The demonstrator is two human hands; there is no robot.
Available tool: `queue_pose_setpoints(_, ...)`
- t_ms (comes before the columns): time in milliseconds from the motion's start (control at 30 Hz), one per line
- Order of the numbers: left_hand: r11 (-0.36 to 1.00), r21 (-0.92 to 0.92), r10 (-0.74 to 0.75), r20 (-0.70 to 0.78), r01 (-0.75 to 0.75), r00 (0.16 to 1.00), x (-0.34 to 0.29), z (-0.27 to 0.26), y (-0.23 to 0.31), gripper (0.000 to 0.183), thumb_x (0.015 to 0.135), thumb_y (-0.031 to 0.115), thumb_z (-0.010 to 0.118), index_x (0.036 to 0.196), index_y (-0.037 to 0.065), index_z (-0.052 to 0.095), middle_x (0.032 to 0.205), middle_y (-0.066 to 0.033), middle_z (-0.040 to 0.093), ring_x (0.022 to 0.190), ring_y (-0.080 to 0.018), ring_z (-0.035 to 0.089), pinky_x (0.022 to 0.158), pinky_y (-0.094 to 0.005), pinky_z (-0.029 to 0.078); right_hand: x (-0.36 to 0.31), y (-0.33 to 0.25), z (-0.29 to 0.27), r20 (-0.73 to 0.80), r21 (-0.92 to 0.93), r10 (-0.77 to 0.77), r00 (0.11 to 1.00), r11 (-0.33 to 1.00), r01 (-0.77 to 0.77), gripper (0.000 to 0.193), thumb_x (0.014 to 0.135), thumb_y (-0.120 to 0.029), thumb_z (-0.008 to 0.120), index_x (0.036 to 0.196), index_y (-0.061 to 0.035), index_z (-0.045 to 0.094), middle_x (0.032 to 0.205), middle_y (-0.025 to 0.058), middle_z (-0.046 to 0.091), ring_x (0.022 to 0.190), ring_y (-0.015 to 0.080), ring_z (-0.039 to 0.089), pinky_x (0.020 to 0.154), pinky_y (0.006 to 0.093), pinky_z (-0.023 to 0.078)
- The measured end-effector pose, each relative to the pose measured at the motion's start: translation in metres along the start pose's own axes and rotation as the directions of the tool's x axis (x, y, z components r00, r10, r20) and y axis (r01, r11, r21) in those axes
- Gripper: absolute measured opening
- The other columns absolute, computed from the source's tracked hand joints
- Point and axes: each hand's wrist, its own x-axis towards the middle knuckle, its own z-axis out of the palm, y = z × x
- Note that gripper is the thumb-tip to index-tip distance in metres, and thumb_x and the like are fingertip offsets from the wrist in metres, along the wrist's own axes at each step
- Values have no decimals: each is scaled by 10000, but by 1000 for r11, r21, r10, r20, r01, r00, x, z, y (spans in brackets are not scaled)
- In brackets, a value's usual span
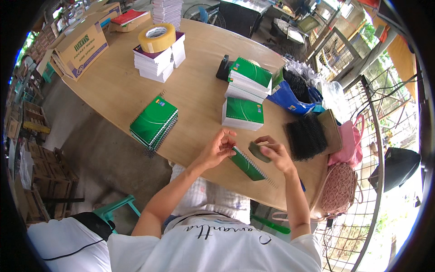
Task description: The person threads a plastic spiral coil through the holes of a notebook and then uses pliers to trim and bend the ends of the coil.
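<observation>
Green wire-bound notebook (248, 165), at wooden surface's (199, 99) near edge, pinched by left fingers (225, 153); dark olive block (259, 152) clamped by right fingers (269, 152). Far side blocked by green-topped white paper stacks (243, 110); black wire coils (306, 137) placed right.

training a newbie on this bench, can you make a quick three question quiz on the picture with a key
1. Which of the person's hands holds the single green spiral notebook?
2. True or false: the yellow tape roll sits on top of a paper stack.
3. The wiry bundle to the right of the hands is: a) pink b) black c) white

Key:
1. The left hand; the right hand holds a dark green block.
2. True.
3. b
</observation>
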Motion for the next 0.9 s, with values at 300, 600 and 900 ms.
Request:
queue_pose_setpoints(300, 995, -92, -22, 50, 27, 999, 6, 4, -4, 592, 820, -114, 667, 1280, 132, 388, 964, -45, 613, 941, -119, 595, 830, -280, 495, 14, -5, 4, 81, -145, -44, 996, 988, 56, 378, 926, -321, 579, 1061, 5, 713, 1184, 204, 612, 1084, 307, 589, 910, 368, 452)
queue_pose_setpoints(600, 977, -208, 21, -69, -35, 997, -12, 4, 19, 707, 837, -96, 659, 1404, 165, 326, 1009, -71, 629, 919, -99, 587, 776, -256, 494, -104, 31, 6, -653, -696, -275, 706, 587, -415, 477, 841, -301, 694, 1219, -35, 577, 1247, 233, 537, 1179, 404, 497, 982, 472, 406)
queue_pose_setpoints(900, 994, -109, -12, -160, -6, 987, -21, 22, 36, 727, 843, -44, 689, 1435, 135, 306, 957, -89, 653, 862, -105, 613, 729, -235, 493, -128, 19, 18, -617, -652, -359, 700, 732, -199, 422, 859, -235, 679, 1207, -27, 564, 1084, 184, 539, 978, 367, 556, 862, 445, 456)
